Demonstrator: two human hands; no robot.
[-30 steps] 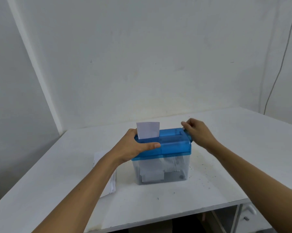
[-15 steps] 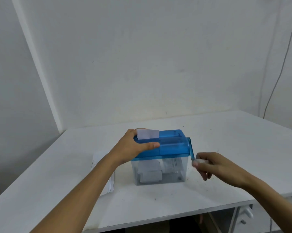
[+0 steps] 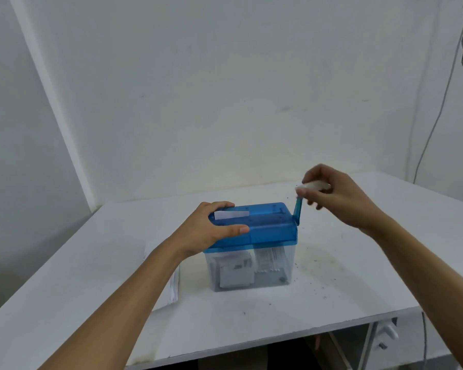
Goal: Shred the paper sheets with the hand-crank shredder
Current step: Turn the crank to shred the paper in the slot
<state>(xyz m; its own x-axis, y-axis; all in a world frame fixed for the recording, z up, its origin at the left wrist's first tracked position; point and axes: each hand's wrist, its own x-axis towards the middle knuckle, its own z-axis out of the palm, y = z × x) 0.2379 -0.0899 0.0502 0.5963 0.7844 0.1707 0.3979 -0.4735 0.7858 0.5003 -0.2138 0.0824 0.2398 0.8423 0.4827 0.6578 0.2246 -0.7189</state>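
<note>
By my read the step in hand is cranking one sheet through. The hand-crank shredder [image 3: 267, 231] sits mid-table [image 3: 372, 263]. The left hand [image 3: 211, 231] is clamped over the left end of its blue lid, thumb on the front face & fingers [image 3: 221, 206] curled over the back edge. Only a short strip of the paper sheet [image 3: 231, 214] shows above the slot, so this one is prob. nearly through. The right hand [image 3: 334, 196] pinches the white knob [image 3: 314, 186] at the top of the crank arm [image 3: 297, 212], fingers narrow round it, w/ the arm pointing up & a bit right. To do it well: turn in smooth, even circles from the wrist, press down on the lid so the light box doesn't skid or tip, & mind the left fingertips near the slot. Materials: the lid is smooth translucent blue plastic, boxy w/ rounded corners. The bin [image 3: 290, 263] under it is clear, thin-walled plastic, showing shreds [image 3: 269, 260] & larger paper bits inside. More sheets lie in a flat stack [image 3: 170, 287] on the table just left of the bin, partly under the left forearm. The table is matt white, flecked w/ dark specks round the shredder.
</note>
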